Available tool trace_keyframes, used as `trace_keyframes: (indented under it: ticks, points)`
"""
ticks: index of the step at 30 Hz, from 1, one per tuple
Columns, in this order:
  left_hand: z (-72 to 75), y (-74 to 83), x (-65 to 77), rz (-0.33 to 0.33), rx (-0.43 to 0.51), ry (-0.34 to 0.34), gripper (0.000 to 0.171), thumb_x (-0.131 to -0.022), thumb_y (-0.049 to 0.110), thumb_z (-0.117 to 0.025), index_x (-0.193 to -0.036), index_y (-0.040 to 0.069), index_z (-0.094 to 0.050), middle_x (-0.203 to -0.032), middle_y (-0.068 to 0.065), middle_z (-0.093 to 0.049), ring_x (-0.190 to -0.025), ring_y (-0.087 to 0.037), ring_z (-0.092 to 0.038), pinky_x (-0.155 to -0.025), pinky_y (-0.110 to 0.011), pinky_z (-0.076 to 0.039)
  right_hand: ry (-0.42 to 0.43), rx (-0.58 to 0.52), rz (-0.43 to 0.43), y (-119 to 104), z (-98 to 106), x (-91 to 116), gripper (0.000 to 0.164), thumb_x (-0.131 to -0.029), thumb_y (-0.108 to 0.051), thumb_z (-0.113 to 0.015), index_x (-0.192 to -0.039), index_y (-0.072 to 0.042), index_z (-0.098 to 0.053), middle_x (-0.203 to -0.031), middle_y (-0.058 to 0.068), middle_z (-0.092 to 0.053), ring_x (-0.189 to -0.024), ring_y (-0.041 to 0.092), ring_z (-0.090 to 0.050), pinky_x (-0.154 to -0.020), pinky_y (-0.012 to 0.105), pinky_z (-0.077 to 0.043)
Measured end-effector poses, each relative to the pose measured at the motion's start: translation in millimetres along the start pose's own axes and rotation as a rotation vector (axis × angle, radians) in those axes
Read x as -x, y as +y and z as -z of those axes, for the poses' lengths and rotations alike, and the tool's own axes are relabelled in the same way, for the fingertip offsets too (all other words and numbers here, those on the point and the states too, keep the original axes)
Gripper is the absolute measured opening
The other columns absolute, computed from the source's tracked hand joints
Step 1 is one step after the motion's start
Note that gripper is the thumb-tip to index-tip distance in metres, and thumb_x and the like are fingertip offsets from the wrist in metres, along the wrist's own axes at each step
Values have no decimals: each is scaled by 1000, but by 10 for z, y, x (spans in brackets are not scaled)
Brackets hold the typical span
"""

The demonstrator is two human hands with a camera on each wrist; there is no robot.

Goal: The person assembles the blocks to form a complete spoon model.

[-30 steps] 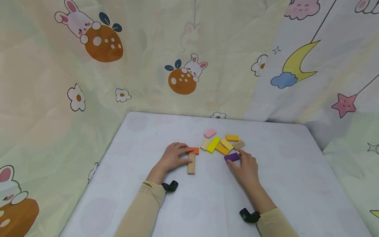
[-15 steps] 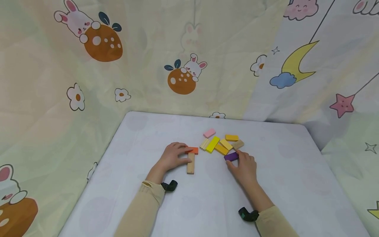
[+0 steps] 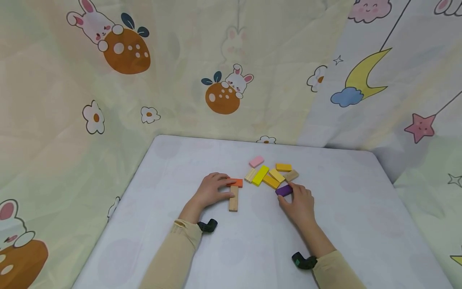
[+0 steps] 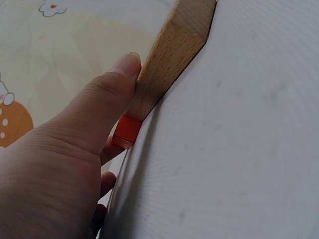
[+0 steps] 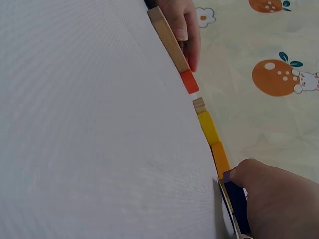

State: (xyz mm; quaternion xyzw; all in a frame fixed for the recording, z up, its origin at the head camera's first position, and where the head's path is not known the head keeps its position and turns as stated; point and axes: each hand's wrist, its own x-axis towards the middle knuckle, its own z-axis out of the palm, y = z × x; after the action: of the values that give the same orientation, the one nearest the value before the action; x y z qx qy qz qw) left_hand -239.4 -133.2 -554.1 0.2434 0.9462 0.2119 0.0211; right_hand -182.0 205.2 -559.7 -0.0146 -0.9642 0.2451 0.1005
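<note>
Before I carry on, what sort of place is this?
Likely an indoor play corner or fabric-screened workspace; the wider room is out of view. The clues: a white tabletop, a cartoon-bunny backdrop behind it, and small coloured blocks.

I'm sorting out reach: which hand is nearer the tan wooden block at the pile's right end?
Right. The right hand, holding the purple block, is just nearside of the tan wooden block; the left hand is well left, touching the orange block.

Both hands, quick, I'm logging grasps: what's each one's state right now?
Left hand: open, touching the long wooden block and orange block.
Right hand: holding the purple block.
</note>
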Motion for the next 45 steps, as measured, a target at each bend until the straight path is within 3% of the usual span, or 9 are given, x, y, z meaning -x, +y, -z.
trace_keyframes:
  ticks: [6,12,16,23,30,37,45]
  points:
    - [-9,-4,-4,6,-9,2,62,-85,67,-62,-139,38,-56,-141,4,-54,-135,-25,-44,-115,-50,-33,13,-105,-8,-21,24,0,68,-88,-38,-70,-142,-4,-49,-136,22,-48,-125,41,-43,-103,58,-40]
    - [-8,-1,-8,2,-22,4,62,-84,66,-63,-139,38,-56,-141,3,-54,-134,-25,-45,-113,-50,-35,-8,-153,79,-98,66,12,66,-90,-38,-70,-144,-7,-50,-139,20,-48,-127,38,-44,-105,56,-42]
    - [-1,8,4,-2,-18,10,62,-84,66,-64,-139,38,-57,-140,2,-55,-133,-26,-46,-113,-51,-35,-95,-191,168,-213,84,56,66,-90,-39,-71,-145,-11,-49,-144,15,-46,-130,34,-46,-105,55,-44]
    - [-4,9,11,-9,-28,22,61,-85,66,-63,-139,38,-57,-140,3,-56,-133,-26,-46,-113,-52,-35,-251,-229,360,-487,10,201,64,-87,-33,-75,-145,-21,-50,-142,-1,-50,-120,18,-54,-101,44,-52]
    - [-12,4,2,-19,-30,26,61,-85,67,-62,-139,39,-56,-140,3,-55,-133,-26,-46,-113,-53,-35,-369,-241,476,-744,-120,311,62,-89,-38,-73,-145,-28,-50,-143,-10,-49,-130,13,-49,-107,40,-48]
    - [-13,10,5,-10,-35,25,61,-85,67,-62,-139,41,-55,-140,4,-55,-133,-26,-46,-114,-53,-35,-438,-234,562,-905,-172,369,62,-91,-41,-70,-147,-30,-47,-147,-8,-47,-135,15,-46,-110,42,-45]
    - [-6,6,10,-26,-33,44,60,-85,65,-64,-138,40,-56,-139,4,-57,-132,-25,-47,-112,-53,-36,-469,-218,641,-937,-219,398,60,-92,-48,-67,-146,-34,-47,-147,-11,-48,-133,11,-48,-109,40,-46]
